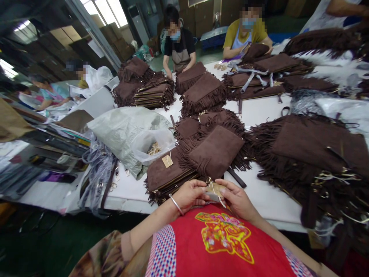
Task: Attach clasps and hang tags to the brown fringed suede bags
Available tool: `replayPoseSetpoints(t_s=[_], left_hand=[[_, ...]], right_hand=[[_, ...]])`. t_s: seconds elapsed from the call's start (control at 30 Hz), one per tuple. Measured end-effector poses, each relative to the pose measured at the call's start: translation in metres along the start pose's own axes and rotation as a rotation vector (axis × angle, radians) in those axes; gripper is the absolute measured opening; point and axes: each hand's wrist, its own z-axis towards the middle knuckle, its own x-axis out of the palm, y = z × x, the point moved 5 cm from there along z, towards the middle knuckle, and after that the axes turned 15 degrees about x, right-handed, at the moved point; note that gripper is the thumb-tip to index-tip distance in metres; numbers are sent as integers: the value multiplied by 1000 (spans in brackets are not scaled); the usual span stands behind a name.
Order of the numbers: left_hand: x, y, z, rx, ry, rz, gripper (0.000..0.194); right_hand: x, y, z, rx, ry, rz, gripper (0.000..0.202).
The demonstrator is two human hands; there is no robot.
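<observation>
A small tan hang tag (pixel 215 189) with a white string sits between my hands at the table's front edge. My right hand (pixel 236 198) pinches the tag's right side between thumb and fingers. My left hand (pixel 192 194), fingers closed, grips the tag's left side by the string. Just beyond them a dark brown fringed bag (pixel 217 150) lies tilted on other bags. To its left, a second tan tag (pixel 167 161) rests on a stacked brown bag (pixel 157 173). A gold-coloured clasp shows right above the tag I hold.
A white plastic bag (pixel 141 146) of loose tags stands left, against a large grey-green sack (pixel 121 129). Metal rings and clasps (pixel 117 175) lie nearby. A big fringed bag pile (pixel 319 146) fills the right. Co-workers (pixel 180 48) sit across the table (pixel 259 188).
</observation>
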Motion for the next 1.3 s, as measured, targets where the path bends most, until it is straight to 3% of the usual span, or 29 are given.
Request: replayPoseSetpoints(t_s=[0.17, 0.33, 0.5, 0.57, 0.7, 0.77, 0.83, 0.93, 1.0, 1.1, 1.2, 1.3], left_hand=[[3, 7, 7, -59, 55, -33, 35], [-2, 8, 14, -34, -14, 37, 28], [-1, 7, 18, -49, -34, -53, 18], [2, 6, 20, -61, -53, -90, 14], [9, 2, 28, -49, -85, -90, 9], [9, -1, 31, -38, -100, -66, 11], [7, -8, 29, -3, -87, 8, 19], [11, -32, 16, 125, 113, 216, 32], [23, -52, 3, 238, 354, 383, 32], [50, -82, -16, 451, 682, 638, 26], [75, -98, -26, 613, 891, 801, 23], [86, -99, -26, 636, 968, 843, 24]], right_hand=[[0, -7, 1, 45, 12, -77, 50], [-9, -6, 5, 32, 1, -81, 58], [-13, 13, 1, -100, -13, -272, 56], [-8, 18, -3, -163, 37, -343, 56], [-4, 22, -7, -189, 137, -123, 48], [-11, 24, -3, -185, 86, -24, 44], [-26, 25, 4, -147, -81, 30, 44], [-51, 20, 15, 36, -339, 37, 37], [-51, 15, 22, 199, -287, 11, 36], [-30, 9, 29, 333, -77, 94, 45], [-12, 13, 36, 313, -68, 223, 45], [-4, 33, 44, 200, -170, 251, 42]])
